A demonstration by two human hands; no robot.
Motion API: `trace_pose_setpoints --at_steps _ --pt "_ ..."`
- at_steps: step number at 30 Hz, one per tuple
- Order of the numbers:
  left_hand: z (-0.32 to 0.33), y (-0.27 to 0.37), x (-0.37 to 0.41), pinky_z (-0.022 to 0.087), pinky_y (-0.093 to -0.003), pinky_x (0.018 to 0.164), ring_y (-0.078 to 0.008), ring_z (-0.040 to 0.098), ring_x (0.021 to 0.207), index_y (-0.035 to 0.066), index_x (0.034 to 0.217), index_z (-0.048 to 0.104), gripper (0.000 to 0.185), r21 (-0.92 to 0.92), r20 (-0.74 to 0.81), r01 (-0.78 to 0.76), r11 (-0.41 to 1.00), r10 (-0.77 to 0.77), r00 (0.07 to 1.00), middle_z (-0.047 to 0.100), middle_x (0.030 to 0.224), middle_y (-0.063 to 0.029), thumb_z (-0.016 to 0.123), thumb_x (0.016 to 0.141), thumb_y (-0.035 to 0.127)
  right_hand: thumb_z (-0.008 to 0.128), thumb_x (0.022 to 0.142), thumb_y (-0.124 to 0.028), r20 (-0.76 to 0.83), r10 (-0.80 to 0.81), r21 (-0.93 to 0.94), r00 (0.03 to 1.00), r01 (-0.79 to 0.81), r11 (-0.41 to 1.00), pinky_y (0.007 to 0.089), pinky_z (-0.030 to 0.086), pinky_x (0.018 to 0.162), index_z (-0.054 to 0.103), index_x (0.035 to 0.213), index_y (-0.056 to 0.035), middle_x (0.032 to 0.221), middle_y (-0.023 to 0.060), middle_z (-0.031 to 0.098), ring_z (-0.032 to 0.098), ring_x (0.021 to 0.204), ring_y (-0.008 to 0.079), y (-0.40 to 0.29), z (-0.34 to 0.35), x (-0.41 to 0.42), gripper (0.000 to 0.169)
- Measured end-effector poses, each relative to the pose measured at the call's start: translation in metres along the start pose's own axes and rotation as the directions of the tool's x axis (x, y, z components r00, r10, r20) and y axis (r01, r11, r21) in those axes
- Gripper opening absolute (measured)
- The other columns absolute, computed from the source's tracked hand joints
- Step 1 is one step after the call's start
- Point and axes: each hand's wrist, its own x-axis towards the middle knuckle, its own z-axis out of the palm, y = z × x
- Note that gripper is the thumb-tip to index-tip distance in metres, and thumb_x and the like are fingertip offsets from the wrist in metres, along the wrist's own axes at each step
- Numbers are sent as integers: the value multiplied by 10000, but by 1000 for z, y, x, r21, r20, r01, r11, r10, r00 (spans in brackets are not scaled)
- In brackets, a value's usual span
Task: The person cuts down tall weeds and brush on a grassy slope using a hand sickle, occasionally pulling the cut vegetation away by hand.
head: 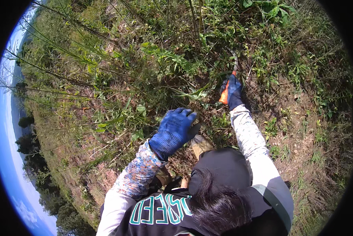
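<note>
My left hand (176,126), in a blue knitted work glove, hovers in front of my knees with its fingers extended and holds nothing. My right hand (233,90), in a dark blue glove, grips the orange handle (224,96) of a hand tool with a narrow metal blade (235,63). The blade points away from me into low green weeds (211,56); its far end is partly hidden among leaves, so the exact kind of tool cannot be told. Long grass leaves (195,93) lie between my two hands.
Tall thin stalks (76,62) lean in from the left. Bare dry soil (291,118) with small plants lies to the right. My bent knee (223,168) and a shoe (200,144) are just below my hands. Trees (67,218) stand downslope at far left.
</note>
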Motion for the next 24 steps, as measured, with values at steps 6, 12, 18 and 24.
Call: trace_pose_setpoints --at_steps 6,12,18,24 --pt "0 -4 1 434 -449 954 -311 545 1153 122 1227 577 421 -35 -79 0 999 -3 997 594 1218 -126 630 866 331 543 958 -261 481 300 64 824 -375 925 307 440 584 573 994 -104 770 17 546 543 650 151 123 34 -99 165" --pt "22 -18 -11 411 -453 985 -330 500 1207 106 1250 560 441 -10 -47 36 999 -36 998 564 1260 -135 623 881 339 482 1004 -372 178 172 500 969 -240 832 291 440 460 495 913 -101 651 -6 492 489 501 118 25 8 -45 287" --pt "20 -11 -11 417 -438 1005 -325 523 1185 85 1210 591 416 -71 -106 28 997 -36 994 583 1246 -129 663 851 284 519 976 -396 8 -204 -200 979 201 959 337 443 441 515 812 -91 587 4 522 532 446 164 -67 41 59 347" --pt "3 -5 -2 444 -435 961 -330 562 1117 72 1188 599 412 -125 -101 2 992 -15 995 622 1178 -140 680 822 244 562 917 -475 -40 -257 -938 966 52 343 427 488 658 641 996 -47 850 124 678 649 809 267 12 97 35 443"
